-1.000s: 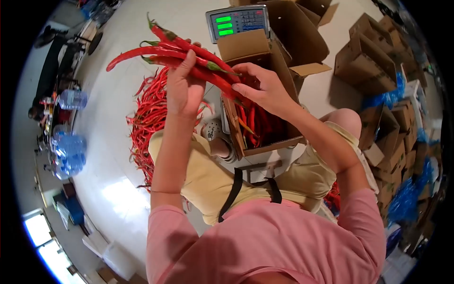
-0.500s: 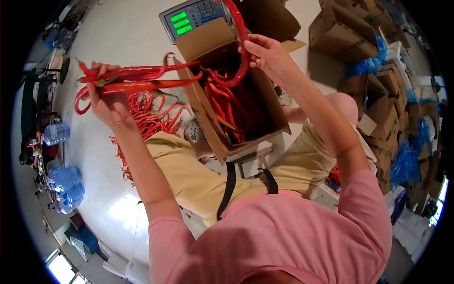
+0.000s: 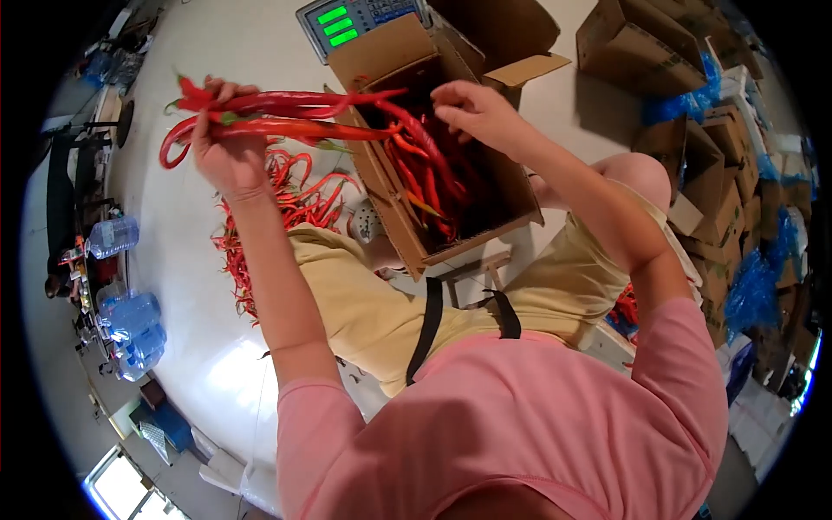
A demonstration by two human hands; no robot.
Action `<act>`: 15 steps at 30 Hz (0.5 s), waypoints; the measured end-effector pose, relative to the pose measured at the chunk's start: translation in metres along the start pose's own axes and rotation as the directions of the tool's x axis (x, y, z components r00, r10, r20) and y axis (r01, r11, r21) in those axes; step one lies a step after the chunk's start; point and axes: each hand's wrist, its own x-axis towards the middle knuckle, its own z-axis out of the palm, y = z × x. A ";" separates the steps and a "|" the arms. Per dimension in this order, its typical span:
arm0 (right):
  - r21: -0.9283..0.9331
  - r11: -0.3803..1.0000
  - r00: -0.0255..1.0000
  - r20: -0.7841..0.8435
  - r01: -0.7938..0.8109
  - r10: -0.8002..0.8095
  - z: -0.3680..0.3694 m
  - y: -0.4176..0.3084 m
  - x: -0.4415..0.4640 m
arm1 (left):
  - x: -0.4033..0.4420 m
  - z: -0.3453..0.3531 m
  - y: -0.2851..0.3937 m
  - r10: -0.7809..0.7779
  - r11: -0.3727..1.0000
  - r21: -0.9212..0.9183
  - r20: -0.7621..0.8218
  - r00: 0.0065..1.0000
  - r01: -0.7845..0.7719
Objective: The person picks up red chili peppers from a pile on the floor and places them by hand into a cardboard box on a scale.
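Observation:
My left hand (image 3: 232, 160) is closed around a few long red chili peppers (image 3: 303, 130), whose green stems stick out past the fingers and whose tips reach over the box's left edge. Beside the box's far right edge, my right hand (image 3: 485, 117) has its fingers loosely curled and apart, with nothing visible in them. Below both hands stands an open cardboard box (image 3: 472, 247). More red chilies (image 3: 425, 173) lie inside it, mostly toward its left side; deep shadow hides part of the interior.
A scale with lit green displays (image 3: 338, 26) stands behind the box. Loose chilies (image 3: 299, 195) are heaped on the floor to the left. Cardboard boxes (image 3: 641, 52) and blue plastic (image 3: 750, 295) pile up at right. Large plastic bottles (image 3: 130, 316) stand far left.
My right hand has let go of a long curved chili, which now lies in the box. The left hand still holds its chilies, their tips now further over the box.

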 end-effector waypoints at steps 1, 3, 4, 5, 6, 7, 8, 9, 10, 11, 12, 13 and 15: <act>0.065 0.996 0.998 0.021 0.061 -0.062 0.001 -0.009 0.003 | 0.001 0.001 -0.007 -0.035 0.999 -0.020 -0.006 0.999 0.035; 0.188 0.975 0.989 0.064 0.119 -0.133 -0.002 -0.032 0.007 | 0.000 0.006 -0.024 -0.097 0.995 -0.029 -0.023 0.995 0.097; 0.153 0.978 0.984 0.090 0.139 -0.154 -0.002 -0.040 0.008 | 0.000 0.010 -0.033 -0.126 0.992 -0.017 -0.037 0.991 0.126; 0.119 0.980 0.978 0.115 0.158 -0.171 -0.001 -0.047 0.009 | 0.000 0.009 -0.041 -0.170 0.985 -0.021 0.021 0.985 0.171; 0.085 0.981 0.974 0.137 0.173 -0.183 0.001 -0.052 0.008 | -0.001 0.010 -0.050 -0.193 0.981 -0.012 0.008 0.981 0.193; 0.079 0.978 0.974 0.110 0.191 -0.199 0.005 -0.056 0.007 | -0.001 0.013 -0.057 -0.223 0.975 -0.019 -0.011 0.975 0.223; 0.077 0.979 0.969 0.152 0.187 -0.197 0.009 -0.057 0.008 | -0.002 0.014 -0.064 -0.255 0.967 -0.031 -0.029 0.966 0.254; 0.073 0.980 0.962 0.193 0.184 -0.195 0.012 -0.058 0.009 | -0.001 0.012 -0.069 -0.292 0.955 -0.066 -0.027 0.956 0.290; 0.068 0.981 0.953 0.234 0.182 -0.193 0.013 -0.059 0.010 | -0.002 0.012 -0.073 -0.305 0.952 -0.037 -0.085 0.949 0.303; -0.005 0.982 0.952 0.246 0.190 -0.183 0.014 -0.060 0.011 | -0.003 0.014 -0.076 -0.313 0.949 -0.007 -0.141 0.939 0.315; 0.023 0.984 0.959 0.222 0.176 -0.176 0.013 -0.059 0.011 | -0.003 0.015 -0.078 -0.316 0.945 0.026 -0.194 0.929 0.327; 0.052 0.985 0.965 0.197 0.166 -0.173 0.013 -0.058 0.011 | -0.001 0.012 -0.077 -0.320 0.944 0.015 -0.196 0.927 0.329; 0.114 0.985 0.978 0.151 0.128 -0.144 0.010 -0.063 0.010 | 0.000 0.013 -0.071 -0.303 0.946 0.034 -0.259 0.917 0.322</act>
